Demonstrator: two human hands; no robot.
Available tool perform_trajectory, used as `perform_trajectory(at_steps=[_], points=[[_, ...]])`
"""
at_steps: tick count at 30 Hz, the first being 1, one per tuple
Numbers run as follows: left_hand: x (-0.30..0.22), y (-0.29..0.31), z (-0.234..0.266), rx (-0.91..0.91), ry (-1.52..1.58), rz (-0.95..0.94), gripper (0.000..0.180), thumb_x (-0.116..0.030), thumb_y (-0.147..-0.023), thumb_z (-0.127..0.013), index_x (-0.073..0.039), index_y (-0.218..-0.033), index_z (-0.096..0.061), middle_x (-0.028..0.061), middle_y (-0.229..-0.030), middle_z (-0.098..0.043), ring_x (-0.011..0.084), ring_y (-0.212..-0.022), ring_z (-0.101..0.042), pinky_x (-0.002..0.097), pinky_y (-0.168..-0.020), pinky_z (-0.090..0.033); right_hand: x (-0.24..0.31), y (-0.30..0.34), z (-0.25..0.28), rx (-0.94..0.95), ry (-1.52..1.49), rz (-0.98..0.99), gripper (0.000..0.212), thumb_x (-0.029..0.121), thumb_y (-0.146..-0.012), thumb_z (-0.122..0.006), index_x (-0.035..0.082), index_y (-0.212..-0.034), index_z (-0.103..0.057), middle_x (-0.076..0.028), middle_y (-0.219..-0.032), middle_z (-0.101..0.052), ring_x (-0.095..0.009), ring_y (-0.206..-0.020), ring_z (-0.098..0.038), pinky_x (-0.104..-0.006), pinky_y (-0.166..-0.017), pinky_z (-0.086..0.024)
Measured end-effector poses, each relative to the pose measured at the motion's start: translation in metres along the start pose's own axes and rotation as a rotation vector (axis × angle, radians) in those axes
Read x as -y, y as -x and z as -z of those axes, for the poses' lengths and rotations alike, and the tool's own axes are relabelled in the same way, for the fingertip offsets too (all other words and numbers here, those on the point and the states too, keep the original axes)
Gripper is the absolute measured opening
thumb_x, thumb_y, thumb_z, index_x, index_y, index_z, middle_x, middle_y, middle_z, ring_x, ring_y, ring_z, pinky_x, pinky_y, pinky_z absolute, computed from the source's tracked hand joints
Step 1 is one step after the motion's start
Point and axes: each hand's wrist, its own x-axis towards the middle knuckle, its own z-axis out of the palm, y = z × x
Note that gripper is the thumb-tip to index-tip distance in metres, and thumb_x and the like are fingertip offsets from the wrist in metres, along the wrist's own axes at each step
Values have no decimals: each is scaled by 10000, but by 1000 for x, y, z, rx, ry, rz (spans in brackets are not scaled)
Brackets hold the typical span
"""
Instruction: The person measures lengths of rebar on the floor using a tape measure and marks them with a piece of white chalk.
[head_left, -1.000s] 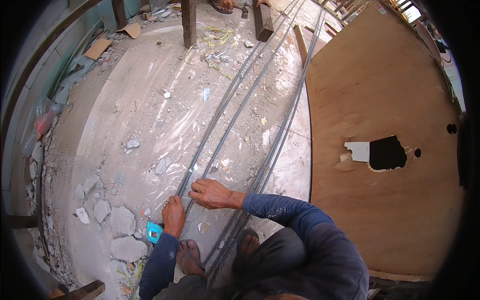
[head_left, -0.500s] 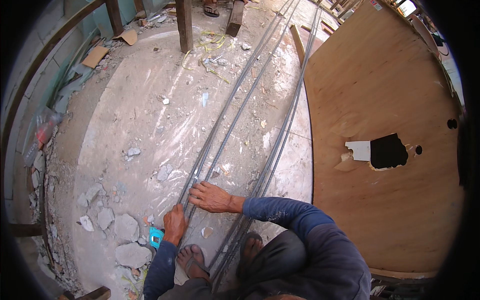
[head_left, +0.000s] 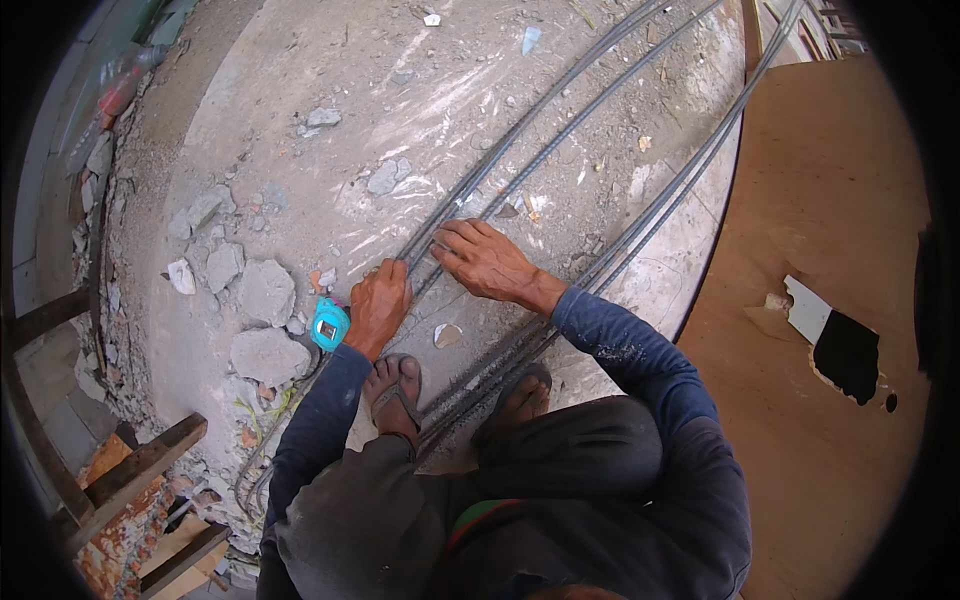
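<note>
Long ribbed steel rebars (head_left: 560,90) lie in a bundle on the dusty floor, running from between my hands to the far right. My left hand (head_left: 380,308) is closed at the near end of this bundle, its fingertips hidden from above. Just farther along, my right hand (head_left: 488,262) curls its fingers down over the same bars. A teal tape measure (head_left: 329,324) sits right beside my left hand, on its left. Another group of rebars (head_left: 640,228) passes under my right forearm and runs between my sandalled feet.
Broken concrete chunks (head_left: 268,292) and smaller rubble are scattered at the left. A brown plywood sheet (head_left: 800,190) with a ragged hole stands along the right side. Wooden beams (head_left: 150,465) and bent wires are at the lower left.
The view has tilted down and turned, so the floor and bars sit differently in it. Both hands stay at about the same place on the rebars.
</note>
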Motion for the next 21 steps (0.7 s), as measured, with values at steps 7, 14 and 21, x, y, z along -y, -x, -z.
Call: perform_trajectory(at_steps=[7, 14, 21], points=[[26, 24, 29, -57, 42, -94, 271, -214, -803, -727, -45, -965, -592, 132, -941, -572, 330, -855, -615, 422, -710, -486, 20, 17, -12, 144, -219, 57, 140, 128, -776, -613, 48, -890, -599, -73, -834, -530, -245, -845, -562, -378, -787, -463], [62, 73, 37, -168, 55, -87, 394, -253, -797, -747, -44, -1103, -615, 143, -1155, -553, 352, -1051, -549, 462, -834, -446, 17, 20, -29, 112, -297, 15, 177, 80, -735, -681, 51, -889, -600, -67, -804, -531, -239, -788, -577, -375, -696, -485], [75, 88, 52, 119, 179, 179, 706, -304, -680, -834, -166, -1306, -538, 147, -1449, -353, 382, -1187, -524, 477, -918, -481, 16, 4, -26, 67, -330, 5, 187, 65, -721, -712, 44, -870, -601, -73, -801, -542, -251, -747, -576, -371, -651, -482]])
